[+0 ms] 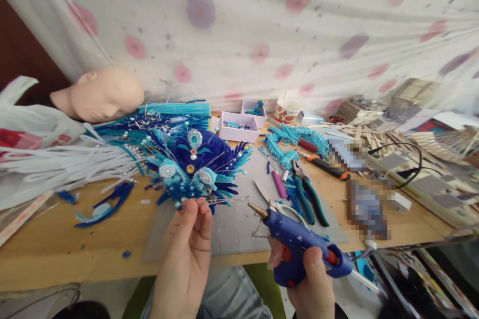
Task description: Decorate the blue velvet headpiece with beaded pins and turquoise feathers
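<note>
In my right hand (314, 279) is a blue hot glue gun (299, 239) with a brass nozzle, which points up and to the left. A white glue stick (364, 281) protrudes from its back. My left hand (189, 249) is closed in a pinch at the front edge of a blue beaded headdress (200, 159); what the fingertips hold is too small to make out. Pearls, turquoise gems and thin wire stems decorate the headdress, which rests on a grey mat (235, 239). The nozzle is to the right of my left fingertips, apart from them.
Scissors (267, 197), teal-handled pliers (309, 194) and a purple lighter (279, 184) lie right of the headdress. Behind are small white boxes (239, 134) and a mannequin head (107, 94). White strips (75, 157) spread at left; a power strip (415, 184) lies at right.
</note>
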`<state>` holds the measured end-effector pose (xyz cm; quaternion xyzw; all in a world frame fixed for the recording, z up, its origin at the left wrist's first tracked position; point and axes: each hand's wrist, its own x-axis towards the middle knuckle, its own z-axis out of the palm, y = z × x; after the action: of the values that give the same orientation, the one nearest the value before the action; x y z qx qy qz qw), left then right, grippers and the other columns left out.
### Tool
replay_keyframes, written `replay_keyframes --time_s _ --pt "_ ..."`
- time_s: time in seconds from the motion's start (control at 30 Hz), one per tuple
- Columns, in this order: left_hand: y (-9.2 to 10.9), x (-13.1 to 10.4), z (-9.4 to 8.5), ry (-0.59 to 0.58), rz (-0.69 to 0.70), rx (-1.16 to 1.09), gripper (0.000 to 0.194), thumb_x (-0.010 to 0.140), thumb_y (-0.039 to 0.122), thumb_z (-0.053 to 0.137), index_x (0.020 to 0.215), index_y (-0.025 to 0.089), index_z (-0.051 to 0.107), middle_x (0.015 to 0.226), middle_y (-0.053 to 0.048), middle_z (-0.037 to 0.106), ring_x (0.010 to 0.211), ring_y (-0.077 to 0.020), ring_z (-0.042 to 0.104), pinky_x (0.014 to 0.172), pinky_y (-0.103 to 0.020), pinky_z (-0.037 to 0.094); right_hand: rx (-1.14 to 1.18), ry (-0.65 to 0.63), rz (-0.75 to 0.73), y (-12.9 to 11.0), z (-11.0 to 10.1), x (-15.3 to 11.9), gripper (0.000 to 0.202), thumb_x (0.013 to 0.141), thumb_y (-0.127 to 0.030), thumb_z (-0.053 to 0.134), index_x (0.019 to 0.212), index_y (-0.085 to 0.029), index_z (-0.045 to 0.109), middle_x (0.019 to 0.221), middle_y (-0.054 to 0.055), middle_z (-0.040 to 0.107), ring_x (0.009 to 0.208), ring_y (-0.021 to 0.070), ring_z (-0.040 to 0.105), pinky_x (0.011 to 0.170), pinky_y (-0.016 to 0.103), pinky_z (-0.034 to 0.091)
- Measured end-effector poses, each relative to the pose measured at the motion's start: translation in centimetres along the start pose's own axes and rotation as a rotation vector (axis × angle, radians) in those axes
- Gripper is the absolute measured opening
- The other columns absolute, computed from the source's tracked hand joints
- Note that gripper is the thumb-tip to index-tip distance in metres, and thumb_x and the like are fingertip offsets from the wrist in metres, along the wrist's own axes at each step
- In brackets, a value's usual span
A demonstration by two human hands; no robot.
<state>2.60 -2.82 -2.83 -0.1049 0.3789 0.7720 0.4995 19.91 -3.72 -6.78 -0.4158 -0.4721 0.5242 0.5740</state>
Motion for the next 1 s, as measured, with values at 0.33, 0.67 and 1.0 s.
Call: replay_keyframes --time_s 0.33,0.67,1.0 --pt "0.3 -2.7 2.8 0.056 -0.057 -0.024 0.044 0.097 -0.007 0.040 0.068 0.011 0.069 0.061 0.000 0.074 0.051 -0.0038 0.069 0.056 -0.008 0.059 -0.004 0.094 0.095 -0.4 2.0 0.2 0.064 0.081 -0.078 0.057 0.054 -0.019 0.064 0.048 0.004 0.060 0.044 0.0168 0.055 0.052 0.031 0.048" --pt "0.3 -2.4 2.8 0.061 -0.066 -0.025 0.044 0.097 -0.007 0.039 0.068 0.010 0.068 0.060 0.000 0.074 0.050 -0.0039 0.069 0.054 -0.008 0.058 0.035 0.144 0.103 -0.7 2.1 0.5 0.065 0.077 -0.079 0.060 0.050 -0.020 0.064 0.043 0.004 0.055 0.045 0.0163 0.051 0.048 0.030 0.044" --pt "0.4 -0.8 1.8 0.138 -0.102 -0.056 0.046 0.096 -0.008 0.039 0.065 0.009 0.068 0.058 -0.002 0.074 0.047 -0.0075 0.070 0.050 -0.011 0.059 0.039 0.095 0.065 -0.7 1.2 0.6 0.065 0.082 -0.078 0.052 0.051 -0.021 0.060 0.048 0.005 0.057 0.044 0.0168 0.052 0.043 0.029 0.042"
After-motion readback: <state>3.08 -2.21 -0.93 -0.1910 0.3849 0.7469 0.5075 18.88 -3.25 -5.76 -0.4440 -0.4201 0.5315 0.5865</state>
